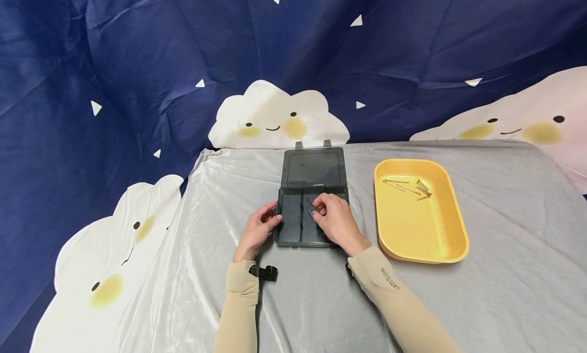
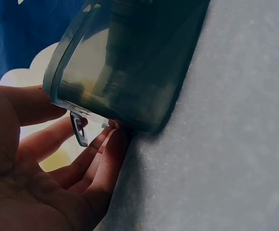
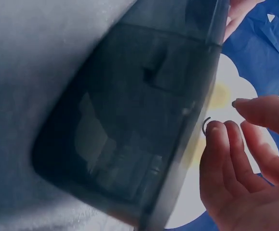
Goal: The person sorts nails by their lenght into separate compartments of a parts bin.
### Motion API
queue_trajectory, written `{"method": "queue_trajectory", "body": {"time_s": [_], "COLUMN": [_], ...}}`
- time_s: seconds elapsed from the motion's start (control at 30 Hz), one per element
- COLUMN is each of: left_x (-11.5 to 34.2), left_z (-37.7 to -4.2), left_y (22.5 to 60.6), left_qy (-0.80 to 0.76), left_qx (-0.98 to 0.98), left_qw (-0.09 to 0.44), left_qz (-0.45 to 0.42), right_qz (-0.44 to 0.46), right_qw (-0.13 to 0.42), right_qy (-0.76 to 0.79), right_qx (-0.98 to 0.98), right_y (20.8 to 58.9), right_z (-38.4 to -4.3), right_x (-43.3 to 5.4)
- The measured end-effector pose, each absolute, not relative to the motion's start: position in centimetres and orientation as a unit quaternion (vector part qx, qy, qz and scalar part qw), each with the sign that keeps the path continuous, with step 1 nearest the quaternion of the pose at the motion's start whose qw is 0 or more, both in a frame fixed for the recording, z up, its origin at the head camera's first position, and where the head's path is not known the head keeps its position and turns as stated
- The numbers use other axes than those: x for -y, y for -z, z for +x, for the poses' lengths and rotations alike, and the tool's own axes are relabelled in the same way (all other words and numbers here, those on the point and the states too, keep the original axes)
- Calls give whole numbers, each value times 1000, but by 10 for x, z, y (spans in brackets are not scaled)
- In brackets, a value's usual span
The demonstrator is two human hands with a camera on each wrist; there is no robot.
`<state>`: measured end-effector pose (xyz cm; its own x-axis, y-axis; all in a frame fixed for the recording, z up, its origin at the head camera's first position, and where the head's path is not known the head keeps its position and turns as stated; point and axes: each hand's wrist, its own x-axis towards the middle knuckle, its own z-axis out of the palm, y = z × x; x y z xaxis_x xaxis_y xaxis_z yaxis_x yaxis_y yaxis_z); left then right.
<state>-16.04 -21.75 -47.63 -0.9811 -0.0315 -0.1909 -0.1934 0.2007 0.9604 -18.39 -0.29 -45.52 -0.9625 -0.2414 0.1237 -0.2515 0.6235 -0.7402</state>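
Note:
An open dark translucent compartment box (image 1: pixel 290 225) lies with its lid (image 1: pixel 314 167) tipped back. My left hand (image 1: pixel 259 228) touches the box's left wall, with loosely bent fingers beside a small clear tab (image 2: pixel 79 129); in the left wrist view the rim (image 2: pixel 57 79) meets one digit. Above the right-hand compartments, my right hand (image 1: pixel 337 220) pinches a small dark hook-like piece (image 3: pixel 205 126). Only its curved end shows past the fingertips in the right wrist view; the rest is hidden.
Right of the box stands a yellow tray (image 1: pixel 422 236) with several thin nails (image 1: pixel 423 189) toward its far end. A wrinkled grey cloth (image 1: pixel 316 297) covers the table. Behind hangs a blue cloth (image 1: pixel 390 62) with white clouds.

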Motion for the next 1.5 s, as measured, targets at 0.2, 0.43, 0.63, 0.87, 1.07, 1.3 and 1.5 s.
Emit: {"method": "queue_trajectory", "body": {"time_s": [0.2,0.43,0.63,0.87,1.07,1.3,1.5], "left_x": [217,216,215,214,214,215,216], "left_z": [-161,-162,-162,-162,-161,-160,-158], "left_y": [476,475,474,474,474,474,475], "left_qy": [-632,-632,-636,-638,-635,-626,-625], "left_qx": [-768,-769,-765,-764,-766,-773,-773], "left_qw": [69,69,68,69,71,73,75], "left_qz": [-70,-68,-72,-71,-68,-68,-74], "right_qz": [125,133,136,132,135,131,114], "right_qw": [21,40,54,70,114,149,176], "right_qy": [-402,-401,-405,-400,-396,-388,-383], "right_qx": [907,905,902,904,901,900,900], "right_y": [451,439,420,396,386,377,369], "right_z": [-185,-186,-186,-188,-191,-199,-206], "right_x": [-4,-13,-22,-37,-54,-79,-104]}}
